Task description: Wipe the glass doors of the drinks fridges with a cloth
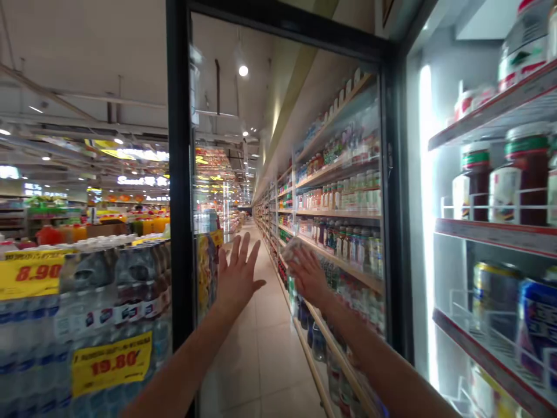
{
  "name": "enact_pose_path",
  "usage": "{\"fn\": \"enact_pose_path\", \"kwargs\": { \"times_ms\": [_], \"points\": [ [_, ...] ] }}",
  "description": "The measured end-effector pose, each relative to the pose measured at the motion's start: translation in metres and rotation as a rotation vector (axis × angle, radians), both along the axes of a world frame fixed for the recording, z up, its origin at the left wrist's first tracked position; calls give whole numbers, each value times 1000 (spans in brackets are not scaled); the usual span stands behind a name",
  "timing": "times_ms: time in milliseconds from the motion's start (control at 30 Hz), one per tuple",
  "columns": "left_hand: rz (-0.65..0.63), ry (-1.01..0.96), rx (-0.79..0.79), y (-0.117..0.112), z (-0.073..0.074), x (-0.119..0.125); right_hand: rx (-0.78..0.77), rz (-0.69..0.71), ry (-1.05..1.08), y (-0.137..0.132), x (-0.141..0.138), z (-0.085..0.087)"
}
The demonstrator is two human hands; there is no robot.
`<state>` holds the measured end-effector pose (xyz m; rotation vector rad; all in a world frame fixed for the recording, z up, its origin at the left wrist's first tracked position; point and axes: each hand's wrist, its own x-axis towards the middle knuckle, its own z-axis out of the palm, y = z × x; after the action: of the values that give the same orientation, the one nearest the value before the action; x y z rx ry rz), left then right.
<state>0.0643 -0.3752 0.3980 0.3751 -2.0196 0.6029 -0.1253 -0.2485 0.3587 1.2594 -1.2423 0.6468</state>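
Note:
A glass cooler door (pixel 278 29) with a dark frame stands swung out in front of me. My left hand (pixel 237 276) is raised at the pane with its fingers spread and nothing in it. It appears to lie against the glass, though contact is hard to make out. To its right, my right hand (pixel 310 276) presses a crumpled whitish cloth (pixel 292 247) toward the same pane. The fingers lie over the cloth, which hides part of it, and this hand is slightly blurred.
Lit cooler shelves (pixel 496 235) with bottles and packs stand close on my right. Left of the door are stacked shrink-wrapped bottles (pixel 108 313) with yellow price signs (pixel 112 364). Shelves of drinks (pixel 339 209) and a tiled floor (pixel 261 360) show in the pane.

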Motion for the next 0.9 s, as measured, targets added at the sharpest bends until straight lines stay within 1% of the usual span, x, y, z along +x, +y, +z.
{"fn": "enact_pose_path", "kwargs": {
  "times_ms": [33,100,133,167,200,233,267,333,367,400,433,467,500,567,600,633,667,700,800,833,867,900],
  "points": [
    [8,-4,5,-1,3,-1,-129,-5,-71,6,-9,7],
    [23,-10,7,-3,5,-1,-399,-12,-243,15,-26,28],
    [27,-10,3,-4,4,-1,-493,-11,-308,16,-29,39],
    [28,-7,-1,-5,3,-1,-543,-5,-339,13,-28,47],
    [25,-4,-4,-5,2,-1,-538,4,-327,8,-22,51],
    [17,-7,-6,-5,1,0,-480,16,-276,1,-14,52],
    [9,-8,-6,-4,0,0,-374,28,-195,-6,-4,50],
    [-2,-3,1,-4,0,0,-87,47,9,-15,12,38],
    [-3,2,3,-4,0,0,32,53,90,-16,15,32],
    [-3,8,3,-4,0,0,96,52,132,-13,12,28],
    [-1,13,3,-4,1,0,83,46,125,-7,5,27],
    [1,14,2,-4,1,0,-3,35,72,0,-5,29],
    [2,12,3,-4,1,0,-146,22,-15,8,-17,35],
    [5,8,10,-4,1,-1,-438,6,-186,18,-37,52],
    [7,6,11,-4,1,-2,-532,3,-239,19,-42,60],
    [10,9,12,-5,0,-2,-582,4,-263,18,-43,66],
    [10,11,10,-6,0,-3,-573,5,-254,14,-40,69],
    [10,14,6,-8,-1,-4,-501,8,-211,9,-35,69],
    [5,24,-12,-12,-2,-5,-116,17,22,1,-22,58],
    [4,27,-16,-13,-2,-6,-41,18,69,3,-23,55],
    [4,25,-19,-13,-2,-6,-47,13,67,8,-28,54],
    [5,24,-20,-13,-2,-6,-140,3,10,15,-35,56]
  ]
}}
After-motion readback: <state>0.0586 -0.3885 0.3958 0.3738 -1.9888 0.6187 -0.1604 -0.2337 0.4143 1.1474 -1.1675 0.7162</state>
